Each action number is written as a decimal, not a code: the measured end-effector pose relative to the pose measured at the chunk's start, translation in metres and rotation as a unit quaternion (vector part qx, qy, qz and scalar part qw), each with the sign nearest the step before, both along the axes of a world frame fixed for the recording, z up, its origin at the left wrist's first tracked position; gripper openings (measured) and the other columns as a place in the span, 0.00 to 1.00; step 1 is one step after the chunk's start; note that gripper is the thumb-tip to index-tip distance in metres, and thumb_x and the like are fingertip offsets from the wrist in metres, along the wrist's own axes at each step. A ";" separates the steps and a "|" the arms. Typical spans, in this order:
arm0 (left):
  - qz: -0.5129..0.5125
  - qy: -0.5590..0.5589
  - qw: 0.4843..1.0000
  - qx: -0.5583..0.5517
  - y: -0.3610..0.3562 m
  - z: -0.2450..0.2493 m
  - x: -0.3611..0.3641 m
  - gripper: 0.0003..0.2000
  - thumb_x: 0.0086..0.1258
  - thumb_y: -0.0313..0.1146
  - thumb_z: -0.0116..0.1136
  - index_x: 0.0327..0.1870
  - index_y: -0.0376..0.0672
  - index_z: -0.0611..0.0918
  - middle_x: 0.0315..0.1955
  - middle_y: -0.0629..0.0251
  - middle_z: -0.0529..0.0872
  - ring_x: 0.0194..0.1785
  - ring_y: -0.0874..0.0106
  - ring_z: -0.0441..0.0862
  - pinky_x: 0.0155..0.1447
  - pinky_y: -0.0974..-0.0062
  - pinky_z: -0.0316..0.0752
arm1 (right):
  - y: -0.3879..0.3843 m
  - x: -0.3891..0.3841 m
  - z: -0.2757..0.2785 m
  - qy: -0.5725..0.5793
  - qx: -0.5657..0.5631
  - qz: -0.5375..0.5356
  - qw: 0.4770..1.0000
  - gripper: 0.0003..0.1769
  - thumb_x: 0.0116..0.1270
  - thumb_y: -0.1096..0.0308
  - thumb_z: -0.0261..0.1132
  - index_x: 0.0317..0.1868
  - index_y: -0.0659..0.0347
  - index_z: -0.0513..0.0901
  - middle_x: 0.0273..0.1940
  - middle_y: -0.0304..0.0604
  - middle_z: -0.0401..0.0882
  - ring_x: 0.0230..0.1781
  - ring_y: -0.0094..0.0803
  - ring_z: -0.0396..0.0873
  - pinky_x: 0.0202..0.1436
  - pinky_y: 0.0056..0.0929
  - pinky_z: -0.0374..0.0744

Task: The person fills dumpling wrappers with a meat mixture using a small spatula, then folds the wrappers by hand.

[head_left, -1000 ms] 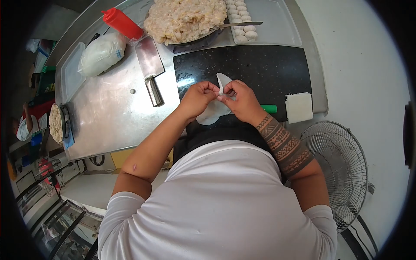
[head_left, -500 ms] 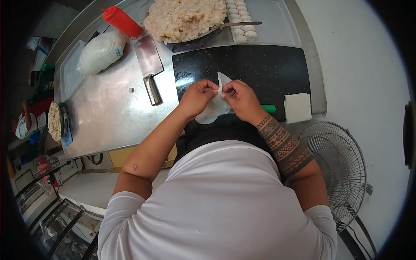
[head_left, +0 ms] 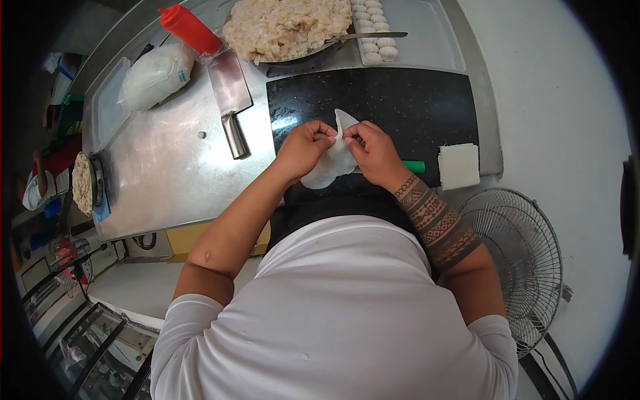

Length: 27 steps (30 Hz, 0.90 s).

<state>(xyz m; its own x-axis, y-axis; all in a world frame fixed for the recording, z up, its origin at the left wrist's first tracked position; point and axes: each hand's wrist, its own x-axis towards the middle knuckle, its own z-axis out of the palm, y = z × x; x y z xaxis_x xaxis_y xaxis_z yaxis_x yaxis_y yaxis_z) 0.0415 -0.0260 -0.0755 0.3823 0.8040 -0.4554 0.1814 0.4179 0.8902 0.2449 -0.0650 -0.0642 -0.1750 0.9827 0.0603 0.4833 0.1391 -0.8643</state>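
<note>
Over the near part of a black speckled board [head_left: 373, 93], both hands pinch a thin white wrapper [head_left: 332, 165]. My left hand [head_left: 308, 148] has its thumb and fingertips closed on one side of the upper edge. My right hand [head_left: 375, 152] grips the other side close by, fingertips nearly touching the left ones. One corner of the wrapper points up above the fingers, while the rest hangs down toward the body. Beside my right wrist lies a green handle [head_left: 413, 167], its other end hidden behind the hand. A stack of square white wrappers [head_left: 459, 166] sits at the board's right edge.
A heaped pan of pale chopped filling [head_left: 287, 30] stands at the back, with a metal utensil [head_left: 373, 35] in it. Nearby are a tray of round white balls [head_left: 377, 33], a cleaver [head_left: 230, 87], a red squeeze bottle [head_left: 190, 29] and a filled plastic bag [head_left: 157, 77]. A wire fan [head_left: 513, 267] stands right.
My right fingertips have shifted slightly along the wrapper's edge, a little away from the left ones. Otherwise the hands and wrapper hold nearly the same position.
</note>
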 end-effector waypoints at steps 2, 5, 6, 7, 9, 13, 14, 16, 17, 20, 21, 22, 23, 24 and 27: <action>0.000 0.002 1.000 0.004 0.000 -0.001 0.000 0.06 0.76 0.28 0.63 0.49 0.38 0.85 0.36 0.68 0.87 0.40 0.80 0.81 0.46 0.79 0.76 | -0.001 -0.002 0.008 0.032 -0.045 -0.008 0.998 0.07 0.72 0.71 0.69 0.44 0.66 0.83 0.40 0.47 0.82 0.40 0.38 0.84 0.45 0.33 0.82; -0.002 0.003 1.000 0.012 0.001 -0.006 0.000 0.07 0.76 0.28 0.63 0.49 0.38 0.85 0.36 0.69 0.87 0.40 0.80 0.81 0.46 0.79 0.76 | -0.002 -0.002 0.001 0.011 0.000 -0.004 1.000 0.07 0.72 0.71 0.69 0.44 0.66 0.83 0.40 0.47 0.82 0.39 0.38 0.84 0.45 0.33 0.81; -0.003 0.003 1.000 0.011 0.000 -0.006 0.000 0.07 0.76 0.28 0.63 0.49 0.38 0.85 0.36 0.69 0.87 0.40 0.80 0.81 0.46 0.79 0.76 | -0.002 -0.001 0.001 0.011 -0.001 -0.005 1.000 0.07 0.72 0.71 0.69 0.44 0.66 0.83 0.40 0.47 0.82 0.39 0.38 0.84 0.45 0.33 0.81; -0.004 -0.001 1.000 0.007 0.001 -0.005 0.000 0.07 0.75 0.28 0.63 0.49 0.38 0.85 0.36 0.69 0.88 0.40 0.80 0.81 0.46 0.79 0.76 | -0.002 0.000 0.002 0.000 -0.019 -0.022 1.000 0.07 0.71 0.71 0.70 0.44 0.66 0.83 0.40 0.47 0.82 0.39 0.37 0.83 0.45 0.33 0.81; -0.005 -0.004 1.000 0.003 0.001 -0.004 0.000 0.07 0.75 0.28 0.63 0.49 0.38 0.85 0.36 0.69 0.88 0.40 0.81 0.81 0.46 0.80 0.76 | -0.001 -0.001 0.002 -0.011 -0.037 -0.039 0.998 0.08 0.71 0.71 0.71 0.44 0.66 0.83 0.40 0.47 0.81 0.39 0.37 0.83 0.45 0.33 0.81; -0.006 0.006 1.000 0.006 0.001 -0.001 0.000 0.07 0.75 0.27 0.63 0.49 0.38 0.85 0.37 0.68 0.88 0.40 0.81 0.82 0.47 0.80 0.76 | -0.003 -0.006 0.001 0.021 -0.014 -0.028 0.999 0.09 0.69 0.69 0.72 0.41 0.65 0.81 0.39 0.49 0.81 0.40 0.46 0.85 0.44 0.41 0.82; -0.006 0.005 1.000 0.001 0.001 0.000 0.000 0.06 0.75 0.27 0.63 0.49 0.38 0.86 0.37 0.68 0.88 0.40 0.81 0.82 0.47 0.80 0.76 | -0.004 -0.007 0.001 0.010 0.006 -0.017 1.000 0.09 0.69 0.69 0.72 0.40 0.65 0.81 0.38 0.49 0.80 0.39 0.46 0.84 0.44 0.42 0.81; -0.012 0.011 1.000 0.009 0.001 0.002 0.000 0.06 0.75 0.27 0.63 0.49 0.38 0.86 0.37 0.67 0.88 0.40 0.80 0.82 0.47 0.80 0.76 | -0.002 -0.005 -0.001 0.003 0.009 -0.011 1.000 0.09 0.69 0.69 0.72 0.39 0.64 0.81 0.38 0.49 0.80 0.38 0.45 0.84 0.43 0.41 0.81; -0.017 0.017 1.000 0.017 0.001 0.002 -0.001 0.06 0.75 0.27 0.63 0.49 0.38 0.86 0.37 0.67 0.89 0.40 0.80 0.82 0.47 0.79 0.76 | -0.001 -0.005 -0.003 -0.004 0.011 -0.004 1.000 0.10 0.68 0.69 0.73 0.38 0.64 0.81 0.37 0.49 0.80 0.37 0.44 0.83 0.43 0.41 0.81; -0.004 -0.003 1.000 0.015 0.002 -0.005 -0.001 0.06 0.75 0.27 0.63 0.48 0.38 0.86 0.36 0.67 0.89 0.39 0.80 0.83 0.46 0.79 0.76 | -0.002 0.000 0.000 -0.005 -0.064 -0.048 0.997 0.11 0.66 0.68 0.76 0.38 0.63 0.81 0.38 0.48 0.80 0.35 0.42 0.82 0.41 0.40 0.81; -0.005 -0.004 1.000 0.015 0.003 -0.005 -0.001 0.06 0.75 0.27 0.63 0.48 0.38 0.86 0.36 0.67 0.89 0.39 0.80 0.83 0.46 0.79 0.76 | -0.002 0.004 -0.003 -0.006 -0.064 -0.049 0.997 0.11 0.66 0.68 0.76 0.38 0.63 0.81 0.38 0.48 0.80 0.35 0.42 0.82 0.41 0.40 0.81; -0.008 -0.004 1.000 0.013 0.003 -0.004 -0.001 0.06 0.75 0.27 0.63 0.49 0.38 0.86 0.36 0.67 0.89 0.39 0.80 0.83 0.46 0.79 0.76 | -0.002 0.005 -0.007 -0.005 -0.078 -0.064 0.995 0.12 0.66 0.68 0.76 0.38 0.63 0.81 0.37 0.48 0.80 0.35 0.41 0.82 0.41 0.39 0.80; -0.011 -0.003 1.000 0.012 0.004 -0.003 -0.002 0.06 0.75 0.27 0.63 0.49 0.38 0.86 0.36 0.67 0.89 0.40 0.80 0.83 0.46 0.79 0.76 | -0.002 0.006 -0.011 -0.004 -0.091 -0.079 0.993 0.12 0.65 0.67 0.77 0.38 0.63 0.81 0.37 0.47 0.79 0.34 0.40 0.81 0.40 0.38 0.80; -0.012 -0.003 1.000 0.013 0.004 -0.004 -0.002 0.06 0.75 0.27 0.63 0.49 0.38 0.86 0.36 0.67 0.89 0.40 0.80 0.83 0.46 0.79 0.76 | -0.002 0.003 -0.007 -0.003 -0.090 -0.080 0.993 0.12 0.65 0.67 0.77 0.38 0.63 0.81 0.37 0.47 0.79 0.34 0.40 0.81 0.40 0.38 0.80; -0.024 0.011 0.999 0.027 0.006 -0.005 -0.001 0.06 0.76 0.27 0.63 0.49 0.37 0.86 0.36 0.67 0.89 0.40 0.80 0.83 0.46 0.78 0.77 | -0.004 -0.006 -0.002 0.031 -0.040 -0.056 0.997 0.12 0.66 0.67 0.77 0.38 0.63 0.81 0.37 0.45 0.79 0.33 0.36 0.81 0.39 0.35 0.80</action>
<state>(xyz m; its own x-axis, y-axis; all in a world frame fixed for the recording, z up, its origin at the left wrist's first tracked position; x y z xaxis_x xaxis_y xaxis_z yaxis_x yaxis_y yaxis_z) 0.0402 -0.0204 -0.0801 0.4113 0.8085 -0.4209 0.2199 0.3602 0.9066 0.2385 -0.0690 -0.0658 -0.0616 0.9980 -0.0117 0.4377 0.0165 -0.8990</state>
